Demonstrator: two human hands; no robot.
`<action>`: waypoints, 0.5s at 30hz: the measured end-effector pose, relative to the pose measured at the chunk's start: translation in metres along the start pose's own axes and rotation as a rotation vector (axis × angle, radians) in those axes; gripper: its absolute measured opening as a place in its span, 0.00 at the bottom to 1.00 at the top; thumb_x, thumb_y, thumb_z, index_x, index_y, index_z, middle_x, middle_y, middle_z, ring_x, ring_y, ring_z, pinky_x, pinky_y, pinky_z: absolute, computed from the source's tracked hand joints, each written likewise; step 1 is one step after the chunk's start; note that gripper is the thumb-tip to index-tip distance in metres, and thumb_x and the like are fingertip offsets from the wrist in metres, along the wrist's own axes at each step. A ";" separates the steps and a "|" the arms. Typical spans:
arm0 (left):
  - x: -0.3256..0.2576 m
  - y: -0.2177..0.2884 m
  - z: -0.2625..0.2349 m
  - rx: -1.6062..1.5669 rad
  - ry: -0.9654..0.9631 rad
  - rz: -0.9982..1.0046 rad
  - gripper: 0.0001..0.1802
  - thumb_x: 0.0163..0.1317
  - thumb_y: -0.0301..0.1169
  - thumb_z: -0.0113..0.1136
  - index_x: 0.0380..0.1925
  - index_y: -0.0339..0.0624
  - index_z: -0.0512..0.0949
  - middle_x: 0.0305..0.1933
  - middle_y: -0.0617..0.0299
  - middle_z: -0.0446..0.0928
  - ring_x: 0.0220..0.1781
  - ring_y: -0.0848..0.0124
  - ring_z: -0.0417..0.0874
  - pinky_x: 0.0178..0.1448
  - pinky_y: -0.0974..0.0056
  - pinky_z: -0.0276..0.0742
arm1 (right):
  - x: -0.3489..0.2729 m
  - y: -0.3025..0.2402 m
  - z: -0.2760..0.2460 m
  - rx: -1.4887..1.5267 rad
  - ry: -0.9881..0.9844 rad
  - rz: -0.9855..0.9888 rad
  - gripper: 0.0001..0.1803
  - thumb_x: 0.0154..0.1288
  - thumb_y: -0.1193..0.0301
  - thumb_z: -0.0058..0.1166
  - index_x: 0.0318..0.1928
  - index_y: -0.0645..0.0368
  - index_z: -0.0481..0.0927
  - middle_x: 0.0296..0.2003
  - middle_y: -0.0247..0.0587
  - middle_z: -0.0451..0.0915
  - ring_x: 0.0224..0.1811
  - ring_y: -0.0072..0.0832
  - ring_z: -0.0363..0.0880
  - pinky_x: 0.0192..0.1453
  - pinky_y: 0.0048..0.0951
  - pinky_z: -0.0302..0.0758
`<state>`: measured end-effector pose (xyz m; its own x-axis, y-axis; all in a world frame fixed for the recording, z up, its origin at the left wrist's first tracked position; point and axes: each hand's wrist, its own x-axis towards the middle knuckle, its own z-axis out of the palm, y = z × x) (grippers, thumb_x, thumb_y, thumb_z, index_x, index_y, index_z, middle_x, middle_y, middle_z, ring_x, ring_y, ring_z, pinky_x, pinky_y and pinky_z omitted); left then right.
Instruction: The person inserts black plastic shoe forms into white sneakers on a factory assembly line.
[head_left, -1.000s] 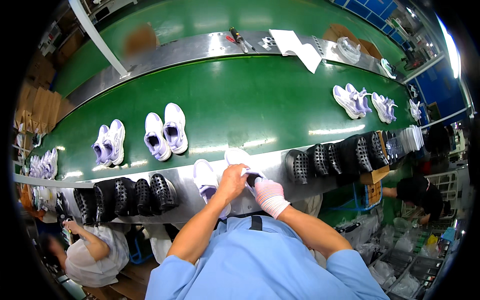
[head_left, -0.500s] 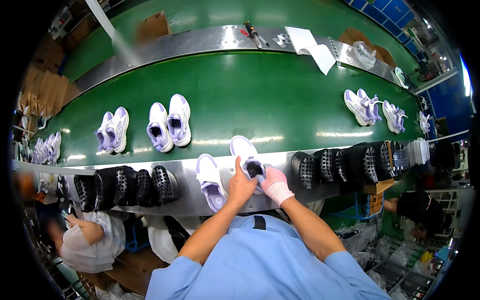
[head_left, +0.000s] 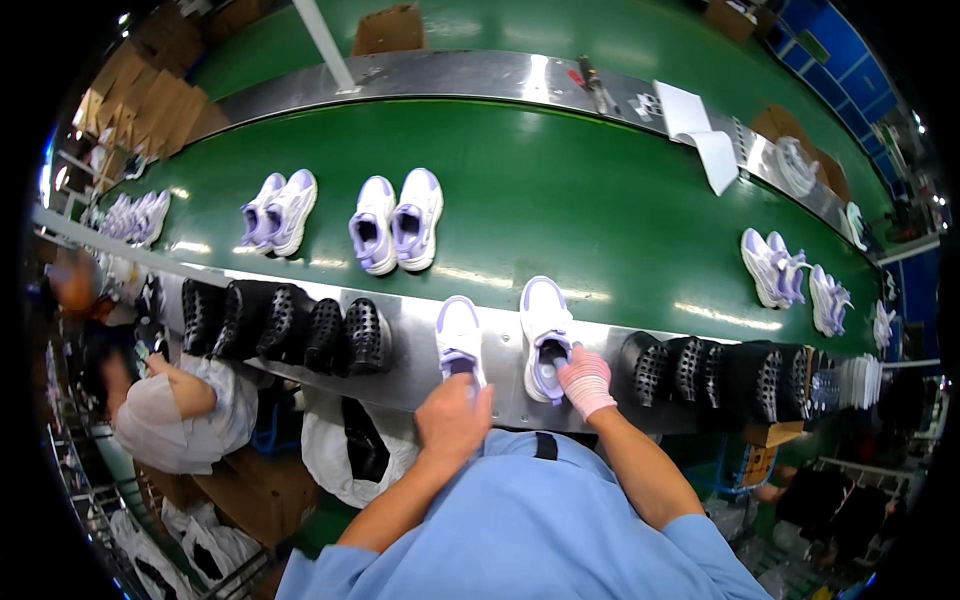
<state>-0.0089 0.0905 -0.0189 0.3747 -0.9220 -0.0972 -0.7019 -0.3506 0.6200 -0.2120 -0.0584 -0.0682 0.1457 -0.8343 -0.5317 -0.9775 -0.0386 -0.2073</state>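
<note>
Two white-and-lilac sneakers stand apart on the metal ledge before me, toes pointing away. My left hand (head_left: 453, 415), bare and slightly blurred, is closed at the heel of the left sneaker (head_left: 460, 330). It covers that heel, and its fingertips are hidden at the shoe's opening. On the right sneaker (head_left: 544, 318), a dark lining and a pale insole show inside the collar. My right hand (head_left: 587, 383), in a pink-and-white striped glove, grips this shoe at the right side of its heel.
Black studded shoe forms (head_left: 285, 322) line the ledge at left, and more black forms (head_left: 712, 372) stand at right. Paired sneakers (head_left: 395, 222) rest on the green belt (head_left: 590, 190). Beyond it lie tools (head_left: 592, 85) and white paper (head_left: 690, 120). Another person (head_left: 190, 410) works at lower left.
My left hand has left the right sneaker and moved to the heel of the left one. My right hand stays at the right sneaker. The whole view has shifted.
</note>
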 end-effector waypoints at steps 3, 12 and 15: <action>-0.008 -0.038 -0.016 0.161 -0.003 -0.312 0.37 0.60 0.46 0.70 0.63 0.33 0.74 0.52 0.38 0.79 0.52 0.41 0.82 0.53 0.41 0.79 | -0.002 -0.002 0.009 -0.026 -0.023 -0.030 0.19 0.61 0.59 0.57 0.47 0.59 0.82 0.39 0.61 0.86 0.46 0.59 0.85 0.53 0.54 0.80; 0.010 -0.038 -0.020 -0.066 0.182 0.080 0.19 0.64 0.31 0.65 0.53 0.34 0.79 0.43 0.45 0.81 0.48 0.44 0.82 0.54 0.47 0.79 | -0.036 0.003 -0.009 0.005 -0.072 -0.147 0.37 0.64 0.36 0.57 0.43 0.64 0.84 0.41 0.66 0.85 0.49 0.60 0.84 0.52 0.52 0.79; 0.013 -0.066 -0.124 0.173 0.606 0.040 0.09 0.62 0.29 0.67 0.42 0.38 0.83 0.40 0.50 0.81 0.45 0.49 0.81 0.53 0.49 0.77 | -0.070 -0.001 -0.045 0.030 -0.065 -0.255 0.25 0.66 0.53 0.64 0.43 0.67 0.84 0.33 0.58 0.87 0.34 0.50 0.87 0.41 0.42 0.81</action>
<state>0.1173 0.1225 0.0350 0.5873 -0.6959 0.4133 -0.7912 -0.3860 0.4744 -0.2278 -0.0244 0.0063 0.3970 -0.7627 -0.5106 -0.9033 -0.2259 -0.3648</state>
